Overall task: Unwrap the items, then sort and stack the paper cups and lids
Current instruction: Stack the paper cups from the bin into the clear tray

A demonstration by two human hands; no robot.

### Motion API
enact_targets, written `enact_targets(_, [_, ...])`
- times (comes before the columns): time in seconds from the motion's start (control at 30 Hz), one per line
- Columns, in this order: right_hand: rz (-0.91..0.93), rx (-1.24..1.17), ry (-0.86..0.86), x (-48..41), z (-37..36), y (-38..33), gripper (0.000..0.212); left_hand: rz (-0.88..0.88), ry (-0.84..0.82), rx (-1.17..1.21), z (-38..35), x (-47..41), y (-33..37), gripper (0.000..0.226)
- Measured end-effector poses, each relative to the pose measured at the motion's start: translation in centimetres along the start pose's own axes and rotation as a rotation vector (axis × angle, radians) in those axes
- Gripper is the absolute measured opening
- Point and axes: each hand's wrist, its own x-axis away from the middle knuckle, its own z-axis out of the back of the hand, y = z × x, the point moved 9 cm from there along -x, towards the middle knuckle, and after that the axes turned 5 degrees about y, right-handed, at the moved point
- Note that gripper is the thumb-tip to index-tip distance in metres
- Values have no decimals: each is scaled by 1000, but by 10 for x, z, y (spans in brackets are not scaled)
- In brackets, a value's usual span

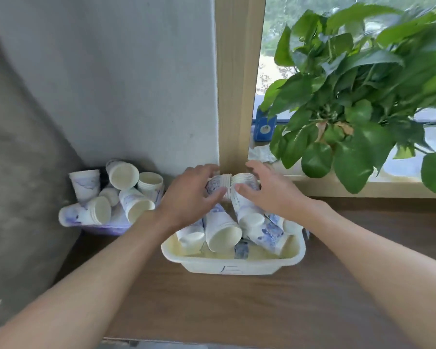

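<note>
A cream plastic tub (233, 263) on the wooden counter holds several white paper cups with blue prints (222, 230), lying on their sides. My left hand (191, 195) grips a short nested stack of cups (218, 183) at the tub's far side. My right hand (269, 190) holds a second nested stack (244, 181). The rims of the two stacks meet between my hands. To the left, a purple tray (106, 229) carries several more cups and stacks (122, 190), some upright and some tipped over.
A large green potted plant (358, 102) overhangs the counter at the right. A wooden window post (237, 84) rises just behind the tub. A blue box (264, 125) and crumpled wrapping (261, 152) lie on the sill. A grey wall closes the left side.
</note>
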Motion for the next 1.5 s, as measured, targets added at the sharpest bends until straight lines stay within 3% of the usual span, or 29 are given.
enact_targets(0.2, [20,-172,61,4,1,0,54,-67,102,-16,-9,7,-3,39])
enact_targets(0.3, [119,-256,83,18,15,-15,28,-81,185,0,-2,20,7,29])
enact_targets(0.37, [170,-268,137,33,25,-22,26,-93,232,-30,6,34,18,29])
enact_targets(0.47, [194,-236,182,62,30,-32,26,-129,309,-91,23,63,39,32])
enact_targets(0.7, [235,-209,403,127,52,-43,23,-120,243,0,27,110,64,47])
enact_targets(0.8, [295,-241,422,131,59,-55,18,-117,235,92,20,104,65,58])
enact_targets(1.07, [400,-393,391,85,35,-73,20,-81,406,324,32,65,31,53])
enact_targets(1.27, [373,-560,322,98,10,-68,63,-21,420,390,42,86,3,60])
enact_targets(1.5, [307,-440,244,112,-16,-47,56,-2,474,441,36,115,1,66])
